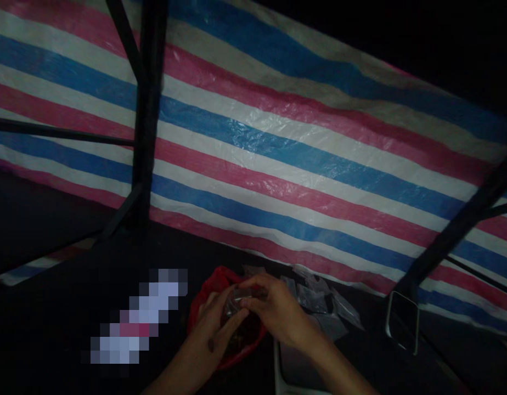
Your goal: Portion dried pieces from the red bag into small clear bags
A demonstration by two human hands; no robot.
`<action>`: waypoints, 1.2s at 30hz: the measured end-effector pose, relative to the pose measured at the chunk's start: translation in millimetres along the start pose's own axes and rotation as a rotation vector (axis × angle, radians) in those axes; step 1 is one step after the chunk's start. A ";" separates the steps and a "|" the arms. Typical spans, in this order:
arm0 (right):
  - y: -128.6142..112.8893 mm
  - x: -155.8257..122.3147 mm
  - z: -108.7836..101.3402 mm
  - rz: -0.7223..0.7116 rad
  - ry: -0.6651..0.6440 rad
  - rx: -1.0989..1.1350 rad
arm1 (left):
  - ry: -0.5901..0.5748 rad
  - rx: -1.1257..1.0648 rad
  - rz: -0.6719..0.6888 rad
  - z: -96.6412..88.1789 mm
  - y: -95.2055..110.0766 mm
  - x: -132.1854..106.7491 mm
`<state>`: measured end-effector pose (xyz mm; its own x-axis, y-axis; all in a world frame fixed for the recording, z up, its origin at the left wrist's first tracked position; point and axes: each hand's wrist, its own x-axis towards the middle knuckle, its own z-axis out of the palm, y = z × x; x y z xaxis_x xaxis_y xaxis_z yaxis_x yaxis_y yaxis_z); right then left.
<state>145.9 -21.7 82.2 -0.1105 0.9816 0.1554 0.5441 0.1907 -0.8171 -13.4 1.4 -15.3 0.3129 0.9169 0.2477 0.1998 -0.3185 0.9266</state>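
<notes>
Between my hands is a small clear plastic bag (234, 305), gripped near its edge. My left hand (214, 325) is closed around its left side, thumb reaching toward the other thumb. On the right side, my right hand (274, 307) pinches the bag with thumb and fingers. What the bag contains is too dark to make out. Under both hands lies an open red plastic bag (196, 308), with small dark contents I cannot identify. Just right of my right hand, several flat clear plastic bags (313, 298) lie loosely spread.
A dark flat thing with a pale rim (298, 373) lies under my right forearm. Farther right is a phone-like object (403, 323). A pixelated patch (134, 323) covers something at left. Behind stand dark frame posts (148, 109) and a striped plastic sheet (278, 142).
</notes>
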 end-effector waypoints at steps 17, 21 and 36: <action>36.7 21.7 -15.3 -0.039 0.069 -0.056 | -0.083 0.286 -0.047 0.7 10.6 54.1; 27.0 18.3 -16.1 -0.067 0.025 0.066 | -0.066 0.195 0.010 -0.9 4.4 46.5; -24.4 4.1 -21.5 -0.341 0.061 -0.215 | 0.189 -0.004 0.050 -5.5 16.5 23.4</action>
<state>150.0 -22.2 114.7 -0.2682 0.8593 0.4354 0.6473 0.4955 -0.5792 -8.0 18.9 7.3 0.1426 0.9289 0.3417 0.1842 -0.3641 0.9130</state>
